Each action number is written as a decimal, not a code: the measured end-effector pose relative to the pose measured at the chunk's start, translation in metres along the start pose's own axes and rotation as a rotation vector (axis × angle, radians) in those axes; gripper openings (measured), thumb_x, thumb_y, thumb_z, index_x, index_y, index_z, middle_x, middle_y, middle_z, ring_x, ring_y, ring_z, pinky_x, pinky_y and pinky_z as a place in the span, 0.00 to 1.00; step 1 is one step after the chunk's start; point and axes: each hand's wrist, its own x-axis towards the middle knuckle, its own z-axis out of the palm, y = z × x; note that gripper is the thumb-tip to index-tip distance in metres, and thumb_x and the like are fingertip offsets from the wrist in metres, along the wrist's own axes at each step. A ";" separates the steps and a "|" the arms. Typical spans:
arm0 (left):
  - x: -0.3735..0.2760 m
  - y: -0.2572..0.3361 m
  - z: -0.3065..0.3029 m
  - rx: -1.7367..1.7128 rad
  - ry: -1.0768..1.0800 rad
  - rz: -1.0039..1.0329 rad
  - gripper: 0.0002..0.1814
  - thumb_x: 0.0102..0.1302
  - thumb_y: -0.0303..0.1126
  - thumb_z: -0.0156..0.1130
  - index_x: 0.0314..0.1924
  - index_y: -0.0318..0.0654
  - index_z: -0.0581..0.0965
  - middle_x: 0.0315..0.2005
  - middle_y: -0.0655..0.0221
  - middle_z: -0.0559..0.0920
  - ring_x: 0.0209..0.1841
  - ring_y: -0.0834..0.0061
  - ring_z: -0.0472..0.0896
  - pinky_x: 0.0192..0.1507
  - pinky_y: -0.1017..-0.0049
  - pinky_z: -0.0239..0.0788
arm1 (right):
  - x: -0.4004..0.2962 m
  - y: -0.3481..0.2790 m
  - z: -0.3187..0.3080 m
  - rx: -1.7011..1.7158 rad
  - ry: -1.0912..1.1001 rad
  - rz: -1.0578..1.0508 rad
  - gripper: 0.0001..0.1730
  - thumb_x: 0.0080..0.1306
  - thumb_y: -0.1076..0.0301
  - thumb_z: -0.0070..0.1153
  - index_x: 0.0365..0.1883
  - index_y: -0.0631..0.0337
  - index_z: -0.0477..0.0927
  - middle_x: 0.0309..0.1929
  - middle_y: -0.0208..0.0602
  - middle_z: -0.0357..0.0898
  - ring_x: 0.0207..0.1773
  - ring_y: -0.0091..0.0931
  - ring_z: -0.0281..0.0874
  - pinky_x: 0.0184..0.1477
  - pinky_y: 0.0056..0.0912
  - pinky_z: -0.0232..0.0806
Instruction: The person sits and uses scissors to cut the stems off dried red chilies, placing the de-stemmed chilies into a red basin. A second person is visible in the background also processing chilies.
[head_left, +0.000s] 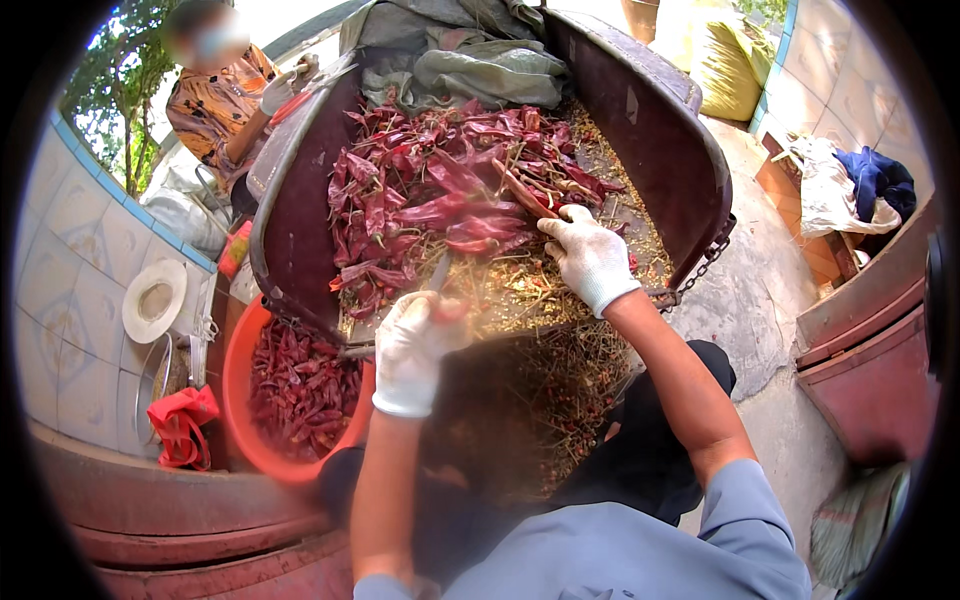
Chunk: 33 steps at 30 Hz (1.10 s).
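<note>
A heap of dried red chili peppers (450, 172) lies in a metal cart bed (637, 127) before me, with loose seeds and stems along its near edge. My left hand (416, 341), in a white glove, is closed around a narrow grey tool (440, 271), perhaps a blade or scissors; blur hides its exact kind. Something red shows faintly by its fingers. My right hand (589, 259), also gloved, pinches a long dried chili pepper (523, 191) at the right side of the heap. Grey-green sacking (487, 71) lies behind the peppers.
An orange basin (236, 390) of dried peppers stands at the lower left. Stems and debris (577, 390) lie below the cart's edge. Another person (217, 112) with gloved hands is at the upper left. A chain (705, 262) hangs at the cart's right corner. A yellow sack (727, 71) stands behind.
</note>
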 end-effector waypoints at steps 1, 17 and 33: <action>0.000 -0.001 0.002 0.015 0.025 -0.002 0.12 0.77 0.35 0.57 0.54 0.38 0.77 0.42 0.61 0.85 0.40 0.65 0.86 0.39 0.66 0.81 | 0.002 0.004 0.006 -0.073 0.025 -0.004 0.12 0.66 0.67 0.62 0.47 0.50 0.87 0.51 0.39 0.82 0.44 0.42 0.85 0.47 0.45 0.76; -0.008 -0.010 0.028 1.054 0.034 0.539 0.24 0.64 0.28 0.74 0.60 0.32 0.81 0.40 0.71 0.86 0.36 0.85 0.81 0.39 0.82 0.75 | -0.015 -0.059 -0.046 1.251 -0.470 0.429 0.17 0.72 0.74 0.54 0.57 0.67 0.80 0.45 0.31 0.85 0.38 0.15 0.80 0.39 0.19 0.74; 0.010 -0.013 0.047 1.174 -0.007 0.647 0.19 0.62 0.28 0.72 0.53 0.35 0.83 0.40 0.66 0.86 0.41 0.75 0.84 0.47 0.75 0.74 | -0.031 -0.074 -0.026 0.885 -0.204 -0.004 0.19 0.65 0.69 0.68 0.52 0.62 0.77 0.42 0.39 0.84 0.42 0.29 0.86 0.45 0.31 0.77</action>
